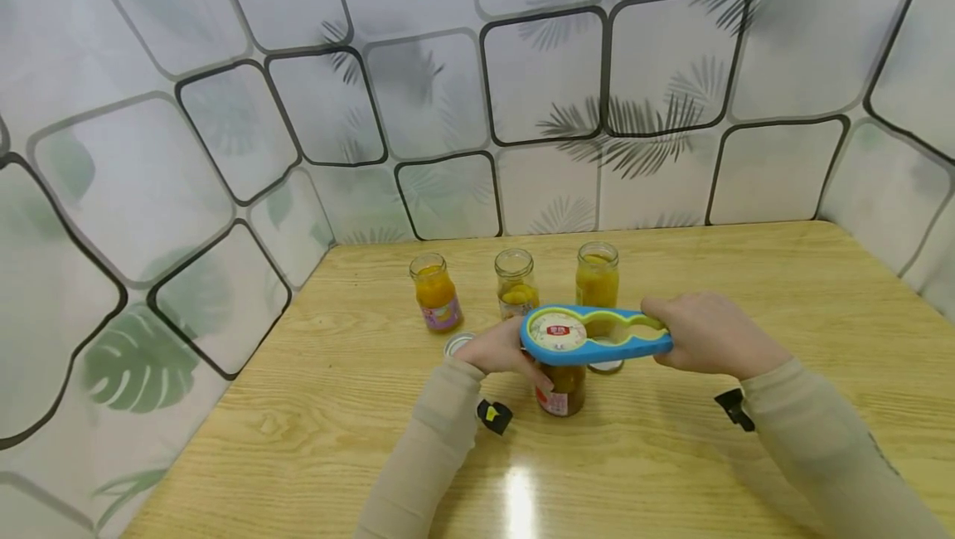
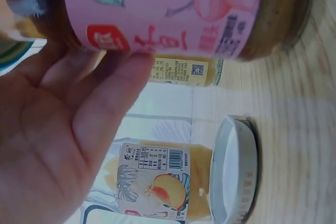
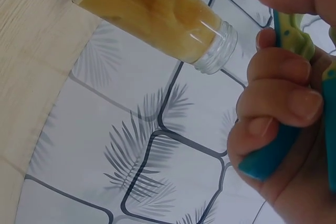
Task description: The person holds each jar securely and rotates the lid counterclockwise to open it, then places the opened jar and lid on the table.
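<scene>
A brown jar (image 1: 561,396) with a pink label stands on the table. My left hand (image 1: 501,348) grips it from the left, and part of the label shows close up in the left wrist view. Over the jar's pale printed lid (image 1: 557,331) sits a blue and green jar opener (image 1: 622,349), its wide hole around the lid. The opener's handles reach to the right, where my right hand (image 1: 712,332) holds their end. In the right wrist view, curled fingers (image 3: 281,93) wrap the blue handle.
Behind stand three lidless glass jars: an orange one (image 1: 440,303), a middle one (image 1: 516,294) and a yellow one (image 1: 598,280). One loose lid (image 1: 458,343) lies left of the jar, another white lid (image 1: 606,366) to its right. Patterned cloth (image 1: 545,83) rises behind the table.
</scene>
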`<state>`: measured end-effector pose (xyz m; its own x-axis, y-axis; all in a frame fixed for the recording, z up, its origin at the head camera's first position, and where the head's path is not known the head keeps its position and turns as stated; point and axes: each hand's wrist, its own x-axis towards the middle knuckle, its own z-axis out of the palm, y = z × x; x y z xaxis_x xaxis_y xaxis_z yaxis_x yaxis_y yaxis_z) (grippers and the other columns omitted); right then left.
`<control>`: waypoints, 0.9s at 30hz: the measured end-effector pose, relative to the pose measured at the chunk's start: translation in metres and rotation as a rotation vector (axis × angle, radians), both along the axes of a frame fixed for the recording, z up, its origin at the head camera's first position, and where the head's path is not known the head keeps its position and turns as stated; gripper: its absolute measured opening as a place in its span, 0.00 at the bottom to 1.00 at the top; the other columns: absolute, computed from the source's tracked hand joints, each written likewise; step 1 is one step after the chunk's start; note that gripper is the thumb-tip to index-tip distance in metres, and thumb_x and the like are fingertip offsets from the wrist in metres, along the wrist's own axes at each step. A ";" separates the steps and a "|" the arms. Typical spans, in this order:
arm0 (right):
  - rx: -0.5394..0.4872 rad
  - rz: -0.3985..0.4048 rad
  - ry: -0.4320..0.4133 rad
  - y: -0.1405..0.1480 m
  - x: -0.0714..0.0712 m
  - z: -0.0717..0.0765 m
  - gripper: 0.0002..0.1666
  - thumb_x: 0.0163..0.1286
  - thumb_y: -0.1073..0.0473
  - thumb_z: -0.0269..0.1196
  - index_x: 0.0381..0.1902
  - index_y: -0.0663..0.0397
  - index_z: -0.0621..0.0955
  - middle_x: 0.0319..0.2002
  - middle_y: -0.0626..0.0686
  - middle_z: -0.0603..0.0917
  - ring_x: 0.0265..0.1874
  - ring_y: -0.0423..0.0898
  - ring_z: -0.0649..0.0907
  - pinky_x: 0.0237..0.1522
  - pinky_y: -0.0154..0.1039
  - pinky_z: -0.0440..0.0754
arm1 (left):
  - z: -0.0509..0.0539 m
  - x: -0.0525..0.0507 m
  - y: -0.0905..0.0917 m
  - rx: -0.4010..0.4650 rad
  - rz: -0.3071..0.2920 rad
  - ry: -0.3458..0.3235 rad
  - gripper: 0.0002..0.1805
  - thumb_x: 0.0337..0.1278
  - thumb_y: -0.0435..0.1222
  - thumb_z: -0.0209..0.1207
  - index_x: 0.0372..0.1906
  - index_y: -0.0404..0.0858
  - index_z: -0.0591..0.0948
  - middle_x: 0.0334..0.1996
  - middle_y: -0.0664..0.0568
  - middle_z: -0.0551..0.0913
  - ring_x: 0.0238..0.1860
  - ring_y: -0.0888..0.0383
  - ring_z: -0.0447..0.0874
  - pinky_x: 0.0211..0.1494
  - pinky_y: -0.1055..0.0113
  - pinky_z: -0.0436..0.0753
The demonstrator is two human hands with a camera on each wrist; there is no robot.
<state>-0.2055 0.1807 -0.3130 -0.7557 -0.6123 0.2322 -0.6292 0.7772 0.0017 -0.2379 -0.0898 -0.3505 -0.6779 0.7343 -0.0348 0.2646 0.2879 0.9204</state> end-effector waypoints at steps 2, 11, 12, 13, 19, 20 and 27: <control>-0.001 0.013 -0.011 0.000 0.000 0.000 0.19 0.41 0.58 0.69 0.22 0.48 0.67 0.11 0.41 0.61 0.11 0.38 0.60 0.15 0.32 0.57 | 0.002 0.001 -0.001 -0.031 -0.022 0.021 0.42 0.28 0.22 0.69 0.59 0.38 0.66 0.51 0.52 0.72 0.48 0.63 0.70 0.53 0.70 0.68; 0.004 0.033 -0.044 0.000 0.001 0.001 0.20 0.42 0.57 0.69 0.23 0.46 0.66 0.12 0.41 0.61 0.12 0.38 0.61 0.15 0.32 0.58 | 0.004 0.001 -0.004 -0.044 -0.098 0.016 0.42 0.30 0.21 0.68 0.60 0.35 0.64 0.52 0.50 0.71 0.49 0.64 0.69 0.53 0.71 0.68; 0.005 0.033 -0.045 0.000 0.001 0.001 0.20 0.42 0.57 0.69 0.23 0.46 0.66 0.12 0.41 0.61 0.12 0.38 0.61 0.15 0.32 0.58 | 0.004 0.001 -0.003 -0.040 -0.107 0.013 0.43 0.31 0.21 0.67 0.60 0.35 0.63 0.53 0.50 0.70 0.49 0.64 0.69 0.54 0.70 0.67; 0.005 0.033 -0.046 0.000 0.001 0.001 0.20 0.42 0.57 0.69 0.23 0.46 0.66 0.12 0.41 0.61 0.12 0.38 0.61 0.15 0.32 0.58 | 0.004 0.001 -0.003 -0.036 -0.117 0.013 0.43 0.30 0.21 0.68 0.61 0.35 0.63 0.53 0.50 0.70 0.50 0.63 0.68 0.54 0.70 0.67; 0.006 0.038 -0.039 0.000 0.000 0.000 0.21 0.42 0.56 0.70 0.23 0.46 0.66 0.12 0.41 0.61 0.11 0.38 0.61 0.15 0.32 0.58 | 0.002 0.000 0.000 0.003 -0.171 0.010 0.44 0.34 0.23 0.67 0.62 0.38 0.60 0.55 0.53 0.68 0.53 0.63 0.66 0.58 0.69 0.64; 0.005 0.039 -0.039 0.000 0.000 0.000 0.21 0.42 0.56 0.70 0.23 0.46 0.66 0.12 0.41 0.61 0.11 0.38 0.61 0.15 0.32 0.58 | 0.002 0.001 0.001 0.005 -0.165 0.011 0.44 0.34 0.23 0.67 0.62 0.38 0.60 0.55 0.53 0.68 0.53 0.63 0.66 0.57 0.69 0.64; 0.006 0.027 -0.050 0.000 -0.001 -0.002 0.20 0.42 0.57 0.70 0.23 0.47 0.67 0.12 0.41 0.61 0.12 0.38 0.61 0.15 0.32 0.58 | 0.001 0.003 0.004 0.030 -0.120 0.006 0.42 0.33 0.22 0.67 0.60 0.37 0.62 0.53 0.53 0.70 0.50 0.63 0.69 0.56 0.69 0.65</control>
